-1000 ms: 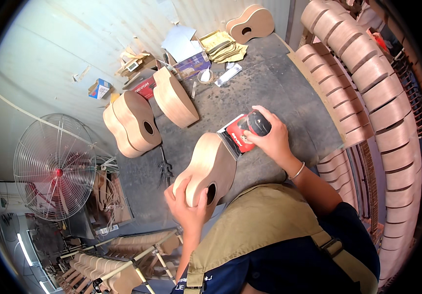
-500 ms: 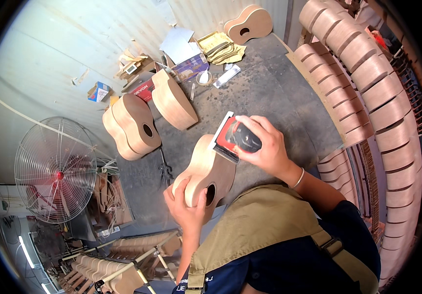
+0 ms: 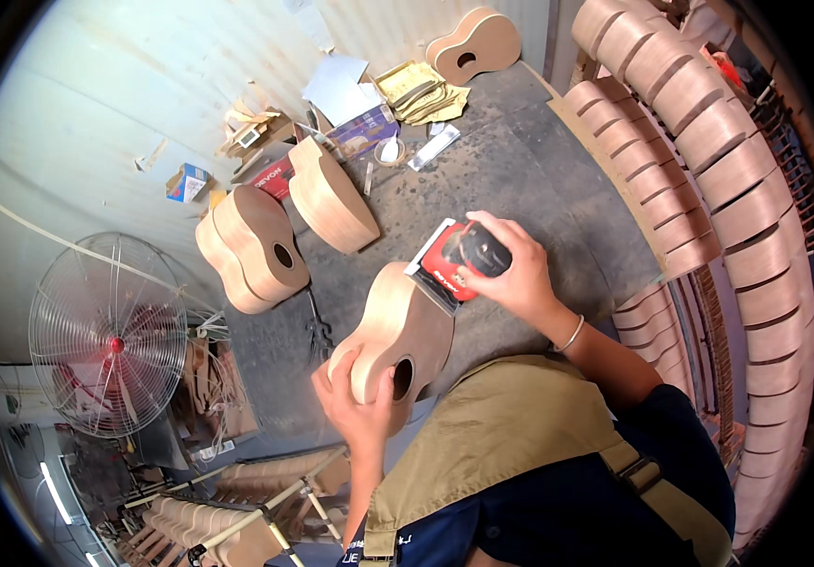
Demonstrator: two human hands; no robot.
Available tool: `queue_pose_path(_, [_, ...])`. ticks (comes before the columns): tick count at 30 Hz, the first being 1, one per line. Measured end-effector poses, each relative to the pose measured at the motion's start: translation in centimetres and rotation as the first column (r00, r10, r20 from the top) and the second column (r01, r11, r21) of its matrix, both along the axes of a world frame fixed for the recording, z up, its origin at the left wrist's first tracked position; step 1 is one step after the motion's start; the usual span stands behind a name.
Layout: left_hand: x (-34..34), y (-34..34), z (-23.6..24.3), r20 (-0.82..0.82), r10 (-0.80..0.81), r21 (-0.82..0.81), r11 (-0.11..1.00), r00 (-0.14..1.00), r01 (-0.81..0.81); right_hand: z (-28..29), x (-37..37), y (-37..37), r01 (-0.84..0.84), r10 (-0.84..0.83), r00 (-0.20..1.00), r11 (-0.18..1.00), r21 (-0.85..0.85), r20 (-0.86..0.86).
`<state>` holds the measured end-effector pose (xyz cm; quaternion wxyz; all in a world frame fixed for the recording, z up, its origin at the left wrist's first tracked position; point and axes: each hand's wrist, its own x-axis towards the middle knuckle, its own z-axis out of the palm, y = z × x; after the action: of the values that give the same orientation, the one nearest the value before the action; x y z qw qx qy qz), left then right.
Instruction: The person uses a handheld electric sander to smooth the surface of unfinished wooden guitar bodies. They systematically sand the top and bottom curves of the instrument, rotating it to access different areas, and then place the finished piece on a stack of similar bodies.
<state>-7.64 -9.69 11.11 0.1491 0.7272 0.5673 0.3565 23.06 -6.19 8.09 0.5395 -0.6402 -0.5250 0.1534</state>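
Note:
A bare wooden guitar body [image 3: 383, 317], small and figure-eight shaped, is tilted on its side close to my apron, its dark sound hole facing right. My left hand [image 3: 358, 402] is closed round its lower end, thumb beside the hole and fingers over the curved side. A red and black palm sander [image 3: 441, 263] with a flat pale-edged pad sits in my right hand [image 3: 522, 279], fingers wrapped over its black top. The pad meets the upper end of the body's side, near the top edge. My palm hides part of the sander.
Two more guitar bodies [image 3: 254, 248] stand left on the dark, dusty workbench [image 3: 520, 180]; another guitar body [image 3: 473, 45] leans at the back. Yellow sandpaper sheets [image 3: 423, 93] and boxes [image 3: 364, 130] line the wall. A caged fan [image 3: 109, 335] stands left; stacked bodies [image 3: 747, 208] rise right.
The sander has turned a little in my right hand, showing more of its red side, and shifted slightly down along the body's end. My left hand keeps its hold.

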Motion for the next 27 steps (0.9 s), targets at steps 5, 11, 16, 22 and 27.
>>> queue_pose_path(5, [0.2,0.7,0.1,-0.008,-0.004,0.004,1.0,1.0,0.004,1.7,-1.9,-1.5,-0.133,0.096,0.977,0.973,0.19,0.191])
queue_pose_path(11, [-0.7,0.4,-0.3,0.022,0.026,-0.01,1.0,0.999,-0.026,1.2,-3.0,-1.3,-0.023,0.001,0.988,0.99,0.136,0.157])
queue_pose_path(16, [-4.2,-1.2,-2.0,0.054,0.019,-0.002,1.0,0.998,-0.019,-1.2,-1.9,0.0,0.063,-0.064,0.998,0.997,-0.05,-0.018])
queue_pose_path(22, [-11.1,-3.1,-2.8,-0.033,-0.014,-0.171,0.985,0.999,0.008,-5.3,-1.0,-0.8,0.026,-0.043,0.996,0.979,-0.201,-0.083])
queue_pose_path(27, [-12.2,-1.0,-0.6,-0.272,-0.116,-0.471,0.882,0.955,-0.027,-5.9,-0.6,-3.4,0.004,-0.024,0.994,0.983,-0.186,-0.106])
